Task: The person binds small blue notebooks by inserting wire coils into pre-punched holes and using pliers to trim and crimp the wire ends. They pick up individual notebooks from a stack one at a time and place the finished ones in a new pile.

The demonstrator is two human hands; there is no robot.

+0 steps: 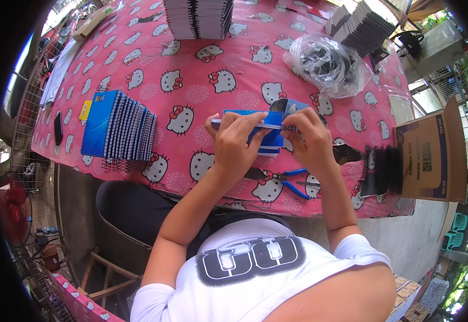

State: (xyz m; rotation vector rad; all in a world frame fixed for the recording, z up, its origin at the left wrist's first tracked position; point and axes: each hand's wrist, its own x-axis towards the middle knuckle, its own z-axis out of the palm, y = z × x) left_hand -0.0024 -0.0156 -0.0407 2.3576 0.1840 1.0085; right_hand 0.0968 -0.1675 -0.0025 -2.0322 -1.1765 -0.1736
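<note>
Left hand (235,138), right hand (313,134) grip notebook (275,127); pliers (296,190) near table edge (298,211).

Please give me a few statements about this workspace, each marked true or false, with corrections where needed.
1. The left hand and the right hand both hold one slim white-edged item. True.

2. The blue-handled pliers are gripped in the right hand. False: they lie on the table cover.

3. A stack of blue notebooks stands to the left of both hands. True.

4. The clear plastic bag lies at the far left corner of the table. False: it lies beyond the hands, toward the right.

5. The table cover is pink with white cat faces. True.

6. The cardboard box is closed. False: a flap stands open.
</note>
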